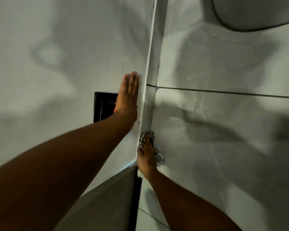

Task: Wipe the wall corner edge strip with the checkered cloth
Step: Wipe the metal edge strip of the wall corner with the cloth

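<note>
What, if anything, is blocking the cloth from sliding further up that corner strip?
Nothing visible. The right hand presses the checkered cloth against the corner edge strip, which runs bare above it. The left hand lies flat on the wall beside the strip, not across it, partly covering a black panel.

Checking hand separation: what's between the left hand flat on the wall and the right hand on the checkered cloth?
Head view: the corner edge strip runs between left hand and right hand, which presses the checkered cloth on it.
</note>
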